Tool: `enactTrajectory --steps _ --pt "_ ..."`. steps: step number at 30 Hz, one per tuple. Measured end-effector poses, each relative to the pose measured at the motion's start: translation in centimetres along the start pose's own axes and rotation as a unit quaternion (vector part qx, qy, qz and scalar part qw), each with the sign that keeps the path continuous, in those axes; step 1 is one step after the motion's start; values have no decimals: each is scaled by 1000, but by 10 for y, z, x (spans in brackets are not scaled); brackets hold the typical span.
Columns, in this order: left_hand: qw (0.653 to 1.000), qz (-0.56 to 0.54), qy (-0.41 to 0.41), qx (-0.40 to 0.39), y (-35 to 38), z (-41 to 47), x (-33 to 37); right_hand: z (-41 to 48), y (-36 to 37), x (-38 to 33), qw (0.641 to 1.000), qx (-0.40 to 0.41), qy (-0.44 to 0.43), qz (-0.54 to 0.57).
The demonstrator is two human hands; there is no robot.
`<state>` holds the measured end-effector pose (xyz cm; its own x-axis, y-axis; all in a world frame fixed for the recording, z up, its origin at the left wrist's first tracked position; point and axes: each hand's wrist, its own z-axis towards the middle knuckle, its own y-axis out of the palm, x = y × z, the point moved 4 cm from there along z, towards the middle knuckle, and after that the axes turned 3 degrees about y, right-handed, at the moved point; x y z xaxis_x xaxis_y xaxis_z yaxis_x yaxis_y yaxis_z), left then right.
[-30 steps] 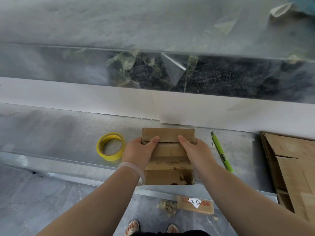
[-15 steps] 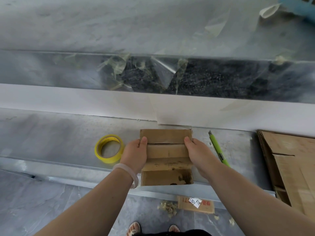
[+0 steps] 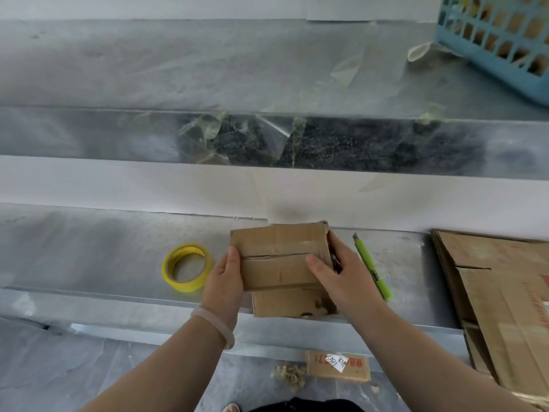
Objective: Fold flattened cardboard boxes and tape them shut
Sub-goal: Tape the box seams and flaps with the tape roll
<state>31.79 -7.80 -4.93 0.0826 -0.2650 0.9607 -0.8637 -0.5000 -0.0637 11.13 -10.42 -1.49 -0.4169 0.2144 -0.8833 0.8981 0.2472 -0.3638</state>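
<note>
A small brown cardboard box stands on the grey ledge, its two top flaps folded shut with a seam running left to right. My left hand grips the box's left side, thumb on the seam's end. My right hand holds the right side, thumb lying across the near flap and fingers wrapped round the right wall. A yellow tape roll lies flat just left of my left hand. A green utility knife lies to the right of my right hand.
Flattened large cardboard leans at the right edge. A blue plastic basket sits on the upper shelf at top right. Strips of clear tape hang from the shelf edge. A small labelled box lies on the floor below.
The top flaps, which stood open in steps, are now folded down flat. Both hands shifted from the flaps to the box's sides. The camera view tilted upward.
</note>
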Motion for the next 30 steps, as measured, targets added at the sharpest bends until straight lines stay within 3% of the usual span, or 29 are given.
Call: enactTrajectory --steps 3,9,13,15,18,21,23,26,30 --pt "998 -54 -38 -13 2 -7 -8 -6 -5 -22 989 20 -80 -120" --pt "993 66 10 -96 -3 -5 -15 -12 -8 -54 933 9 -211 -290" --pt "943 232 190 -141 -9 -5 1 -10 9 -58 894 -2 -285 -345" --pt "927 221 239 -183 -3 -9 15 -10 19 -60 876 -20 -324 -356" --pt "922 218 283 -152 -6 -9 25 -14 25 -64 862 -4 -364 -351" --pt "916 207 321 -122 -16 -15 22 -17 18 -61 873 99 -338 -337" --pt "909 212 341 -113 -20 -21 18 -18 10 -51 914 142 -232 -301" --pt "923 180 302 -155 -16 -23 12 -20 11 -35 961 99 -131 -221" --pt "916 161 328 -164 -11 -22 24 -26 19 -38 964 80 -186 -171"
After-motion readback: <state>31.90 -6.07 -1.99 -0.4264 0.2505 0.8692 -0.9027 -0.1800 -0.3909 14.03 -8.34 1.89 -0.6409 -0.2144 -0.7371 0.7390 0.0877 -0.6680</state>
